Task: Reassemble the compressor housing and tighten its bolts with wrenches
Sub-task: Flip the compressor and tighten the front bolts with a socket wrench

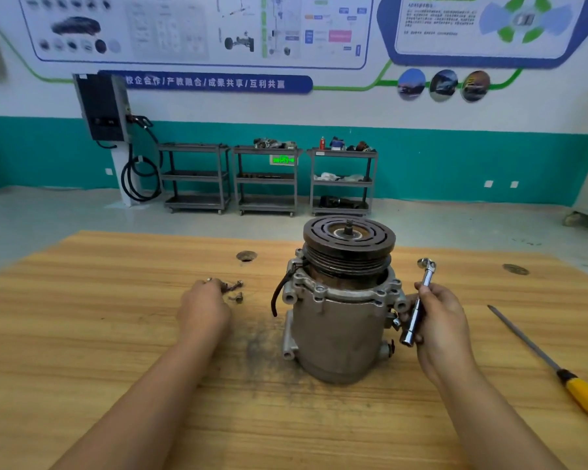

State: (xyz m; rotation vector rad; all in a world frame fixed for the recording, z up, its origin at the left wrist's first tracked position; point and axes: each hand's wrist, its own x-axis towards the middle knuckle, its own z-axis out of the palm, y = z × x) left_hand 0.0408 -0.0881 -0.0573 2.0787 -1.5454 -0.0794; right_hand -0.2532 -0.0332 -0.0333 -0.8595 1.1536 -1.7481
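The compressor housing (336,327) is standing upright on the wooden table (116,351), toward the far middle, with its grooved pulley (348,239) facing up. The front section is sitting on the body with no gap that I can see, so the mating of the halves is looking done. The holes around the flange are appearing empty, and the loose bolts (235,289) are lying on the wood to the left, so fitting and tightening are probably all left to do. The left hand (202,308) is reaching over those bolts with its back to the camera. Its fingertips are touching or covering the nearest one, and I cannot tell whether they are pinching it yet. The right hand (445,320) is gripping a socket wrench (418,300), fingers curled round the shaft, just beside the housing's right flank. Bare wood is lying between the bolts and the housing, giving the left hand a free path across, though a black cable (276,296) is hanging down that side of the flange. On the right, a file (530,346) with a yellow handle is lying near the right forearm, its tip pointing toward the hand, so a wide wrench swing is likely risking a knock against it. The table's far edge is running close behind the pulley
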